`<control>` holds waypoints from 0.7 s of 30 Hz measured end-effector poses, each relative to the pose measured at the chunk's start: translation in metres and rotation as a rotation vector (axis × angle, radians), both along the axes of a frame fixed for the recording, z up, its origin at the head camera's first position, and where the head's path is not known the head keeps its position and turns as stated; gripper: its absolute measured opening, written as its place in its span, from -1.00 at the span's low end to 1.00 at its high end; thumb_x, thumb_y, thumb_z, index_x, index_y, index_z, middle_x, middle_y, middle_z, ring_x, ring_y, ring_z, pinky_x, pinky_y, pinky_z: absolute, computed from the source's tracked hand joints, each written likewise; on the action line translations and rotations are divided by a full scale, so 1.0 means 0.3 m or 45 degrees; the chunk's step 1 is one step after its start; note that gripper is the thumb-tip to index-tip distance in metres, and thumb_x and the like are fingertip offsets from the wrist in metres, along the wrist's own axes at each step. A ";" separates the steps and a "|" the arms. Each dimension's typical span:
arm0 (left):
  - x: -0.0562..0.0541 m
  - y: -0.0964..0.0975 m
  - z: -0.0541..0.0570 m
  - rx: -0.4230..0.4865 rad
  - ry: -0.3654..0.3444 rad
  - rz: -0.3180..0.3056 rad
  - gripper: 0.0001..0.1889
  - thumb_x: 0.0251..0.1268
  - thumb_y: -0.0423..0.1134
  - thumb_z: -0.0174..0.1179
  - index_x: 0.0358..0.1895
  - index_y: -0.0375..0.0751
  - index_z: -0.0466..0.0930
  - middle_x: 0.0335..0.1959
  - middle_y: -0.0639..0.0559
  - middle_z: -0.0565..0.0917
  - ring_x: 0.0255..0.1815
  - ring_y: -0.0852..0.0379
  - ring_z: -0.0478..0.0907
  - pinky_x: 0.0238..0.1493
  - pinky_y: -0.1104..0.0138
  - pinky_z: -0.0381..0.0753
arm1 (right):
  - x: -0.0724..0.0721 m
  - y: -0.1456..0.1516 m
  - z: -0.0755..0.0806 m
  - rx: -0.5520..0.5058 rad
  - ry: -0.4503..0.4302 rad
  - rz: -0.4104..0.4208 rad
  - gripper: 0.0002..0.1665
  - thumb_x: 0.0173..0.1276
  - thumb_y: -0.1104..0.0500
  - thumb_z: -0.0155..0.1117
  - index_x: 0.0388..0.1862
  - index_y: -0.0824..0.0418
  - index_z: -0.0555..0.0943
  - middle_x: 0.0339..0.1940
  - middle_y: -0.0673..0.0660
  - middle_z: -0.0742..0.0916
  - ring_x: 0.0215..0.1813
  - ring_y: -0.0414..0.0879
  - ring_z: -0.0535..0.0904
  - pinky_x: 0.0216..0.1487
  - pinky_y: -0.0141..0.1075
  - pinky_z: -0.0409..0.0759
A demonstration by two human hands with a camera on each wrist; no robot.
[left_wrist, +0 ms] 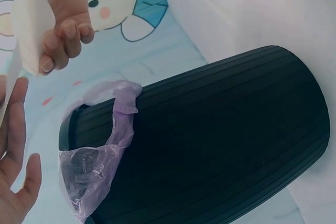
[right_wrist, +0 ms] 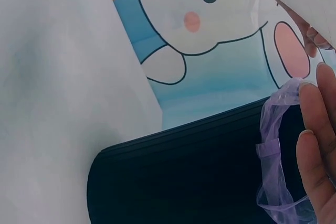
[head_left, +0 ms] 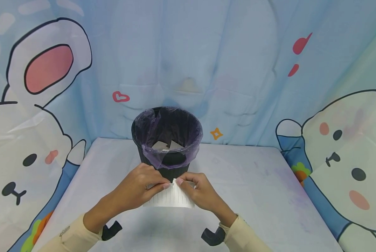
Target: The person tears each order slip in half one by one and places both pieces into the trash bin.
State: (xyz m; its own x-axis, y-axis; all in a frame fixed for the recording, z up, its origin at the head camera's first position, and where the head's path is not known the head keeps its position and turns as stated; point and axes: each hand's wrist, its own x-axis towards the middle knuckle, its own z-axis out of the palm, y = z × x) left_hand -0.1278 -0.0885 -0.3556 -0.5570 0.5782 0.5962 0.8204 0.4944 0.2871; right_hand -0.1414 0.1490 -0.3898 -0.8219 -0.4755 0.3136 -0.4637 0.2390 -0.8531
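A white sheet of lined paper (head_left: 170, 199) hangs between the two hands, in front of the bin in the head view. My left hand (head_left: 144, 185) pinches its top edge between thumb and fingers. Just beside it, my right hand (head_left: 201, 190) pinches the same edge, and a small notch shows in the paper between the thumbs. The wrist views show the sheet from the bin side, with the other fingers bent behind it. Right beyond the hands stands a black trash bin (left_wrist: 226, 129), lined with a thin purple plastic bag (head_left: 192, 153).
Pieces of white paper (head_left: 177, 145) lie inside the bin. It stands on a white-covered table (head_left: 238, 196), close to the light blue curtain (head_left: 188, 52) at the back. Printed cartoon animals cover the curtain on both sides.
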 end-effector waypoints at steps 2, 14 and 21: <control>0.000 0.000 0.001 0.002 0.001 0.001 -0.92 0.19 -0.23 0.43 -0.25 -0.03 0.83 -0.42 0.26 0.75 -0.34 0.31 0.53 -0.11 0.27 0.52 | -0.001 0.001 -0.001 -0.002 -0.004 -0.001 -0.76 0.52 0.30 0.13 -0.28 0.35 0.72 -0.39 0.23 0.75 -0.50 -0.25 0.62 -0.54 -0.28 0.66; 0.004 -0.002 0.000 -0.014 -0.017 0.009 -0.91 0.21 -0.21 0.42 -0.24 -0.02 0.83 -0.42 0.27 0.74 -0.35 0.32 0.51 -0.11 0.29 0.50 | -0.007 -0.001 -0.011 0.007 -0.003 -0.010 -0.76 0.51 0.29 0.14 -0.28 0.33 0.72 -0.39 0.22 0.75 -0.49 -0.24 0.61 -0.51 -0.29 0.65; 0.005 -0.004 0.001 -0.019 -0.009 0.010 -0.91 0.21 -0.21 0.42 -0.23 -0.02 0.83 -0.43 0.27 0.74 -0.35 0.32 0.51 -0.10 0.29 0.50 | -0.010 -0.001 -0.013 0.017 -0.006 -0.016 -0.76 0.52 0.28 0.13 -0.27 0.34 0.72 -0.38 0.22 0.76 -0.47 -0.24 0.62 -0.49 -0.29 0.67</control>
State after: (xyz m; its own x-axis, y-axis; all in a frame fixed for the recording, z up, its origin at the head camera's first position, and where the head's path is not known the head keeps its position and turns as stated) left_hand -0.1263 -0.0898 -0.3554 -0.5655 0.5828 0.5836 0.8146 0.5051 0.2850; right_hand -0.1443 0.1486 -0.3935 -0.8293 -0.4693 0.3034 -0.4567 0.2561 -0.8519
